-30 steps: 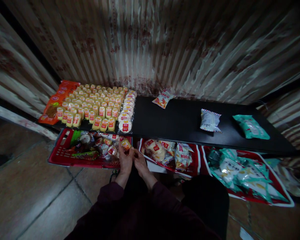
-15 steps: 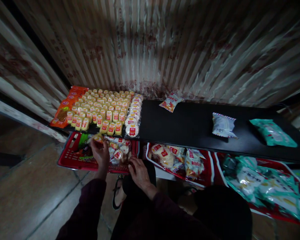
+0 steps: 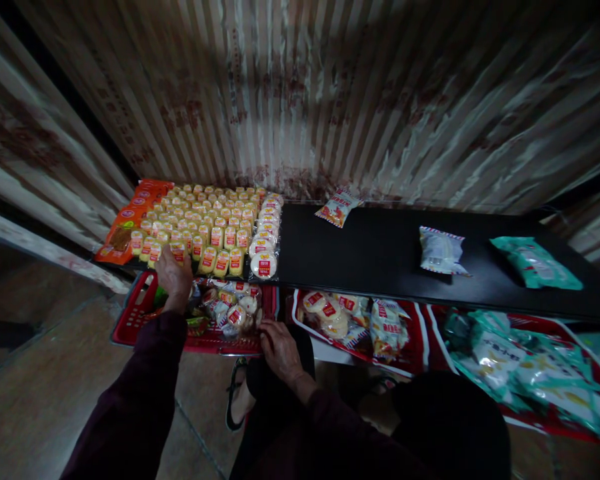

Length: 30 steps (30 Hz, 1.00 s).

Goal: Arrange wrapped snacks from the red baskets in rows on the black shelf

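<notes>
My left hand (image 3: 174, 275) is at the front edge of the black shelf, its fingers around a small yellow wrapped snack cake (image 3: 178, 251) with a red label. That cake stands at the front of tight rows of like cakes (image 3: 200, 217). My right hand (image 3: 280, 347) lies with fingers loosely stretched at the right corner of a red basket (image 3: 130, 320), by my knee, holding nothing. Inside this basket are round white wrapped crackers (image 3: 236, 315) and other small packets, partly hidden by my left arm.
An orange bag (image 3: 125, 223) lies left of the cakes, a column of round white crackers (image 3: 264, 265) to their right. Farther along the shelf (image 3: 360, 253) are a red-white packet (image 3: 339, 207), a white packet (image 3: 441, 251) and a teal bag (image 3: 536, 262). Two more filled red baskets (image 3: 420, 340) sit below.
My left hand has moved from above the basket up and left to the shelf's front row, carrying a yellow snack cake. My right hand stays nearly in place.
</notes>
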{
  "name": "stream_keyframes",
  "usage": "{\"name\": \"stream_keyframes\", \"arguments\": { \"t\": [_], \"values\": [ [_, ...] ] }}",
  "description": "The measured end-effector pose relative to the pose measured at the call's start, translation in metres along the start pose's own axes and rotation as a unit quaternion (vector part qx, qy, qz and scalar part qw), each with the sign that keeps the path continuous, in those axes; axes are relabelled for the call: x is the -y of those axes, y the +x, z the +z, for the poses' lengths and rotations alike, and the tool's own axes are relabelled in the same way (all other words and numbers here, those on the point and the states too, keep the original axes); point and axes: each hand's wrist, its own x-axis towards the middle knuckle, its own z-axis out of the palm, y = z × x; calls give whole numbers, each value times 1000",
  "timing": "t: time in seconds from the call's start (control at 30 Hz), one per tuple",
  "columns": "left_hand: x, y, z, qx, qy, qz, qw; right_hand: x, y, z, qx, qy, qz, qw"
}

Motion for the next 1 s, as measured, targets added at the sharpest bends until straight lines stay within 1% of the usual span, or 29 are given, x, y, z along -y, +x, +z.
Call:
{"name": "stream_keyframes", "arguments": {
  "t": [0.13, 0.27, 0.33, 0.37, 0.43, 0.5, 0.53, 0.63, 0.7, 0.73, 0.83, 1.0],
  "values": [
    [-3, 2, 6, 20, 21, 37, 999, -3, 0, 2, -11, 1, -11, 1000],
    [-2, 2, 12, 11, 29, 58, 998, -7, -4, 4, -10, -5, -15, 1000],
    [0, 1, 13, 6, 19, 57, 998, -2, -3, 2, -14, -15, -21, 1000],
    [0, 0, 13, 3, 11, 55, 998, 5, 1, 1, -14, -20, -30, 999],
    [1, -2, 13, -9, -5, 51, 999, 26, 18, 1, -8, -24, -70, 997],
    [2, -4, 12, -22, -22, 50, 998, 54, 50, 5, 17, -32, -120, 992],
    [3, -5, 11, -26, -29, 52, 998, 69, 69, 9, 24, -42, -131, 990],
    [6, -9, 10, -22, -50, 65, 996, 106, 130, 26, 57, -86, -127, 987],
    [9, -10, 11, -16, -61, 67, 996, 120, 161, 39, 102, -114, -116, 981],
    [11, -11, 12, -14, -66, 66, 995, 124, 172, 44, 122, -126, -114, 978],
    [19, -13, 15, -15, -79, 60, 995, 126, 189, 55, 142, -159, -119, 970],
    [34, -18, 24, -5, -120, 29, 992, 129, 195, 62, 168, -181, -140, 959]
  ]
}}
